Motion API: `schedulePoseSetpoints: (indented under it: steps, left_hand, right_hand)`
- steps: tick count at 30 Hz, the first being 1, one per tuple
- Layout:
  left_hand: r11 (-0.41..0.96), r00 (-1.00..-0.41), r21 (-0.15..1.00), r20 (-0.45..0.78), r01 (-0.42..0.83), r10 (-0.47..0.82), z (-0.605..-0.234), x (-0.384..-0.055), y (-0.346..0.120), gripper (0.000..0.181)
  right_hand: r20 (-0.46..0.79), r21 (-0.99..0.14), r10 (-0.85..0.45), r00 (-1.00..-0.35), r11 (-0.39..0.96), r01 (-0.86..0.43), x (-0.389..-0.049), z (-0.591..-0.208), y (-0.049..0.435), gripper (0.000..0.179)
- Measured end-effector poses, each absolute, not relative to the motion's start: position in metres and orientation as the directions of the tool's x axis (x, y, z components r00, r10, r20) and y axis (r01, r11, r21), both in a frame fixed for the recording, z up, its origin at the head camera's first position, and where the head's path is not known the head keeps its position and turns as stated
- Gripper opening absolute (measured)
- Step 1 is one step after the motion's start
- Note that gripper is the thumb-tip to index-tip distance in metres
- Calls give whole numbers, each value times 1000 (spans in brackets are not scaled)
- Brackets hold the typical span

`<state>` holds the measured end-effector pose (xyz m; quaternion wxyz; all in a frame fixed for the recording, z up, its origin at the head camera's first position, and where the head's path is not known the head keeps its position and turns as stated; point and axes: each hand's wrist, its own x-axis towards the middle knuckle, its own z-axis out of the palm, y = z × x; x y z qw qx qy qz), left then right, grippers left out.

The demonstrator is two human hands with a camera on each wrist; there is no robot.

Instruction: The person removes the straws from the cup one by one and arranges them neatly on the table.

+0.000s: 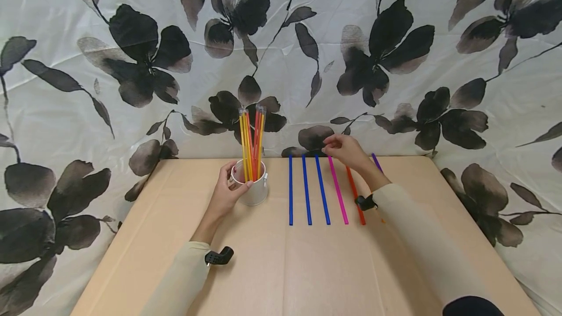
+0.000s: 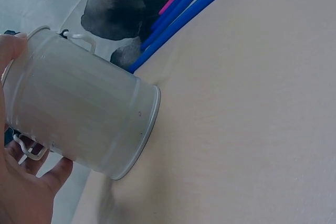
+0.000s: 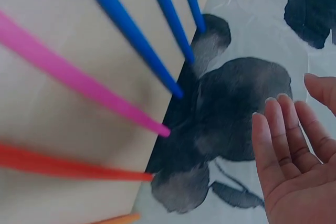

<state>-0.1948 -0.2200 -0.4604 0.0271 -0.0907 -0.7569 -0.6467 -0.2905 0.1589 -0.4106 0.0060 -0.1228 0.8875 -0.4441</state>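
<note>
My left hand grips a small white metal bucket from its left side, thumb at the front and fingers round the back. Out of the bucket stand several yellow and red straws with clear tips. In the left wrist view the bucket shows its side, base rim and two small handle loops. My right hand hovers over the far ends of a row of straws, holding nothing; its fingers are loosely extended in the right wrist view. Nearest beneath it lie a pink straw and a red straw.
Three blue straws lie side by side between the bucket and the pink straw. A purple straw and an orange straw are partly hidden by the right arm. Behind the wooden table hangs a floral cloth.
</note>
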Motion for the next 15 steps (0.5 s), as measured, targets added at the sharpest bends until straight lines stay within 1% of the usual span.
schedulePoseSetpoints:
  steps: [5, 13, 15]
  left_hand:
    - [148, -983, 974, 158, 171, 98, -460, -196, -218, 82]
    - [161, -985, 973, 152, 164, 82, -459, -197, -214, 81]
    - [160, -985, 973, 155, 167, 81, -460, -198, -214, 82]
  right_hand:
    - [132, -800, -274, -953, 538, -265, -297, -409, 145, 34]
    - [162, -822, -320, -933, 479, -307, -304, -407, 121, 27]
    - [173, -823, -330, -928, 470, -320, -306, -408, 115, 28]
